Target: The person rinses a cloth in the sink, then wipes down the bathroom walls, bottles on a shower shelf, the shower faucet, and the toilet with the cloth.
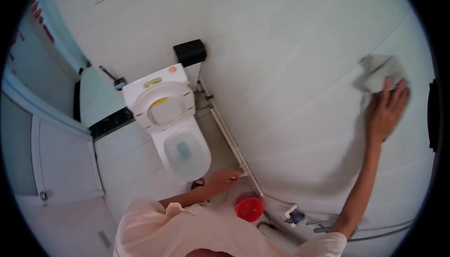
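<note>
Against the tiled wall at the right, my right hand (386,109) presses a pale grey cloth (382,72), its fingers over the cloth's lower edge. My left hand (226,181) is low in the middle, between the toilet and the wall, with its fingers closed. A small whitish thing shows at its fingertips, too small to name. Just below and right of my left hand stands a red bucket (249,209). The white toilet (187,156) is left of that hand, with its lid up.
Pale pipes (225,130) run along the wall's foot to a valve (294,215). A black box (190,52) is beside the toilet tank. A brush (112,77) hangs behind it. At the left is a white door (68,156); a tap fixture (323,226) sits low at the right.
</note>
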Available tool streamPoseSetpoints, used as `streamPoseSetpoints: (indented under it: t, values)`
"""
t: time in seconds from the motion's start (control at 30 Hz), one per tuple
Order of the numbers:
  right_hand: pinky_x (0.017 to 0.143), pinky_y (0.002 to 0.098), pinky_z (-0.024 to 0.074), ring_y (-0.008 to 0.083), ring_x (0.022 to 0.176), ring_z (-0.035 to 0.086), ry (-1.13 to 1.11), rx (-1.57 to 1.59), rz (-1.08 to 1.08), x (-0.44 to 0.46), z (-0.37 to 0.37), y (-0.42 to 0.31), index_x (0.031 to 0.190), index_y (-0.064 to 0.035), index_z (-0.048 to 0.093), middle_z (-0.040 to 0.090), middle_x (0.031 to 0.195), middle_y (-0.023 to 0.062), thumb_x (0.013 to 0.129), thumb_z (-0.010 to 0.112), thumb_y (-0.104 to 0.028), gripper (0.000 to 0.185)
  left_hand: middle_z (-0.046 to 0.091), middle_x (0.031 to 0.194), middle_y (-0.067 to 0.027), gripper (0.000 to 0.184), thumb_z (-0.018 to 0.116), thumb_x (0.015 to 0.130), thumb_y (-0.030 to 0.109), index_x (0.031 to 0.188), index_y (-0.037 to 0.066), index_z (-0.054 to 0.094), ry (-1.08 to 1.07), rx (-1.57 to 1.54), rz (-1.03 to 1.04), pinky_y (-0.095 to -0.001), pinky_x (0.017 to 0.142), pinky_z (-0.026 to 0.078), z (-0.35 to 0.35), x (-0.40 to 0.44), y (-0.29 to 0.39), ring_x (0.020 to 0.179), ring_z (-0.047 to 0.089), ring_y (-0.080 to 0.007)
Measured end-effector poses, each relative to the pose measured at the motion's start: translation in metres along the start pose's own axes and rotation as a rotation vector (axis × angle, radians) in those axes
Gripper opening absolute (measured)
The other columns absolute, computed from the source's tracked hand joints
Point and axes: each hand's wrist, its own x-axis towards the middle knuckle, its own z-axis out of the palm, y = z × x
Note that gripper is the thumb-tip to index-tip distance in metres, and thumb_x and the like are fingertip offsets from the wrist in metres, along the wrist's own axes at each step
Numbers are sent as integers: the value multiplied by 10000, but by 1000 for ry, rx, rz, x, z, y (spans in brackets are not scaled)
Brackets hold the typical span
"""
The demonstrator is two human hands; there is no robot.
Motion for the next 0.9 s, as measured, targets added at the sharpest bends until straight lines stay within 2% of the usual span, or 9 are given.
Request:
streamPoseSetpoints:
  t: [0.1, 0.23, 0.37, 0.5, 0.6, 0.7, 0.73, 0.8, 0.9]
  values:
    - [1091, 472, 296, 329, 1351, 351, -218, 208, -70, -79, 18, -66, 1419, -225, 407, 338, 1502, 87, 874, 553, -91, 579, 658, 1047, -106, 269, 612, 881, 200, 1112, 63, 625, 17, 82, 152, -362, 856, 479, 16, -34, 2, 983, 614, -274]
    - [1084, 449, 310, 285, 1362, 350, -392, 391, -152, -142, 3, -89, 1400, -225, 441, 358, 1497, 45, 890, 498, -54, 541, 657, 1035, -102, 290, 620, 875, 203, 1137, 78, 614, -31, 181, 11, -368, 830, 482, 19, -97, 5, 954, 618, -274]
    - [1097, 419, 300, 254, 1369, 347, -252, 338, -147, -117, -2, -43, 1395, -243, 452, 354, 1501, 16, 921, 443, -75, 503, 658, 1022, -110, 302, 643, 854, 160, 1144, 78, 611, 73, 184, -127, -365, 821, 488, -4, -137, -5, 937, 625, -274]
    - [1096, 449, 283, 296, 1365, 326, -108, 232, -69, -54, 3, -2, 1380, -205, 451, 343, 1492, 65, 919, 435, -91, 476, 661, 1034, -113, 320, 652, 843, 136, 1154, 79, 608, 214, 293, -168, -370, 844, 493, -41, -157, -30, 953, 629, -283]
    - [1096, 472, 271, 329, 1362, 310, -30, 180, -51, 7, 8, 16, 1370, -177, 451, 334, 1486, 102, 918, 430, -103, 459, 639, 1134, -125, 334, 673, 824, 181, 1143, 97, 621, 464, 425, -86, -395, 936, 465, -108, -133, -69, 1064, 591, -321]
    - [1096, 495, 259, 361, 1360, 294, -6, 139, -37, 53, 17, 20, 1359, -149, 450, 326, 1479, 138, 916, 424, -114, 445, 566, 1248, -151, 511, 687, 816, 171, 1290, 88, 513, 680, 702, -7, -401, 990, 425, -214, -76, -99, 1162, 524, -337]
    - [1096, 503, 255, 372, 1359, 289, -10, 123, -43, 63, 20, 18, 1356, -140, 450, 323, 1477, 150, 916, 422, -118, 441, 518, 1302, -171, 576, 680, 816, 155, 1339, 70, 452, 714, 787, 57, -416, 1022, 393, -252, -54, -113, 1209, 478, -358]
    - [1096, 518, 246, 393, 1357, 278, -20, 89, -29, 79, 27, 10, 1348, -121, 449, 318, 1472, 175, 915, 419, -126, 435, 474, 1330, -216, 616, 685, 807, 154, 1350, 34, 419, 807, 834, 27, -425, 1050, 361, -317, -9, -122, 1248, 430, -379]
    - [1095, 541, 234, 425, 1354, 262, -43, 14, 2, 93, 38, -10, 1338, -92, 449, 309, 1466, 212, 913, 413, -138, 428, 472, 1317, -249, 657, 698, 804, 215, 1340, -26, 404, 849, 944, 1, -427, 1038, 364, -383, 35, -172, 1231, 439, -381]
